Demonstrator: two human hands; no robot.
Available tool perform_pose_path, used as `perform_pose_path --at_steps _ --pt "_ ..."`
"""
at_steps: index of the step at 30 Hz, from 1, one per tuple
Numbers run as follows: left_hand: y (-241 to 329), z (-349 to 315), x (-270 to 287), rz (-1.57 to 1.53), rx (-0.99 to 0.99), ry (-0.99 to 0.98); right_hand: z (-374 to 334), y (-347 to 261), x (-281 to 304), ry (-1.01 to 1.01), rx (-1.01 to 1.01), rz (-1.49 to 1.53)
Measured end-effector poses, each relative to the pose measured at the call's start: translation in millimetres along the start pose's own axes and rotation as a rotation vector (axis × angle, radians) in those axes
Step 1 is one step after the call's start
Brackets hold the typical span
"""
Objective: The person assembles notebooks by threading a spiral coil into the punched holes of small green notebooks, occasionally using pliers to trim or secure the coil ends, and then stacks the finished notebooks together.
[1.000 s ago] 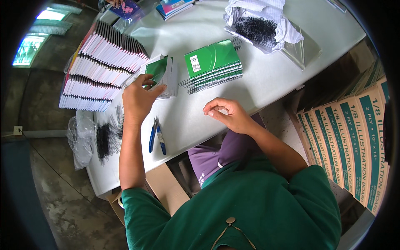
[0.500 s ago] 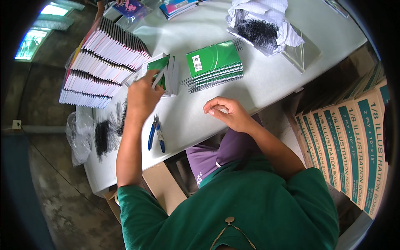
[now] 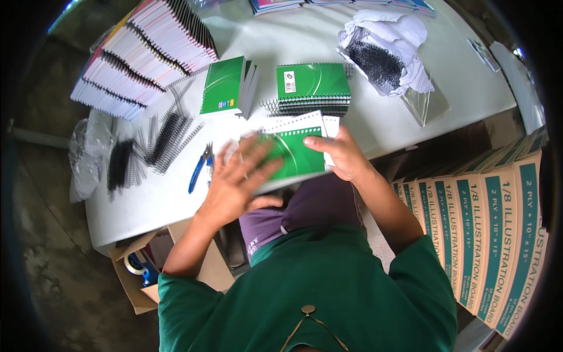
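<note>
1. The right hand [image 3: 348,155] pinches the right end of a green notebook [image 3: 299,154], thumb on top of the cover, fingers underneath.
2. The left hand [image 3: 237,185] is spread and blurred over the notebook's left part; I cannot tell whether it presses on the cover.
3. The notebook is at the table's front edge, above the person's lap, a row of punched holes along its far edge; white punched sheets show beyond it.
4. Just behind it, a stack of spiral-bound green notebooks [image 3: 312,82] sits on the table [image 3: 267,44], a white label on the top one.
5. Left of that stack are green notebooks with plain edges [image 3: 223,88].
6. Blue-handled cutters [image 3: 198,173] lie near the left hand, with loose wire coils [image 3: 167,141] farther left.
7. At the back right, crumpled white paper [image 3: 384,29] holds black coils [image 3: 375,63].
</note>
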State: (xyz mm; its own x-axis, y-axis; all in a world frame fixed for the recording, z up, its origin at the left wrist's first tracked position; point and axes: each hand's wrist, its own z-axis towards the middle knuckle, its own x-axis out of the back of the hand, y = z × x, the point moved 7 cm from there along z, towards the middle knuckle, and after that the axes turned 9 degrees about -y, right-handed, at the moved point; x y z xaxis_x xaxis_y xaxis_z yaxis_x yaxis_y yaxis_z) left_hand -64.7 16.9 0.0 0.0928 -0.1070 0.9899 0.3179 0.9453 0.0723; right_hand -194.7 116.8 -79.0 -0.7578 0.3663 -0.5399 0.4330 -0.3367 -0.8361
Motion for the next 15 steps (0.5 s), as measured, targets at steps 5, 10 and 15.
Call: perform_pose_path --at_steps 5,10,15 --pt "-60.1 -12.5 -47.4 -1.026 0.485 0.375 7.7 1.6 -18.5 -0.149 0.045 -0.485" --pt "-66.3 -9.6 -71.6 -1.465 0.419 0.703 13.4 4.9 -13.4 -0.163 0.172 -0.467" --pt "-57.7 -12.6 -72.9 -0.643 0.581 0.215 14.7 7.1 -18.7 -0.024 0.193 -0.670"
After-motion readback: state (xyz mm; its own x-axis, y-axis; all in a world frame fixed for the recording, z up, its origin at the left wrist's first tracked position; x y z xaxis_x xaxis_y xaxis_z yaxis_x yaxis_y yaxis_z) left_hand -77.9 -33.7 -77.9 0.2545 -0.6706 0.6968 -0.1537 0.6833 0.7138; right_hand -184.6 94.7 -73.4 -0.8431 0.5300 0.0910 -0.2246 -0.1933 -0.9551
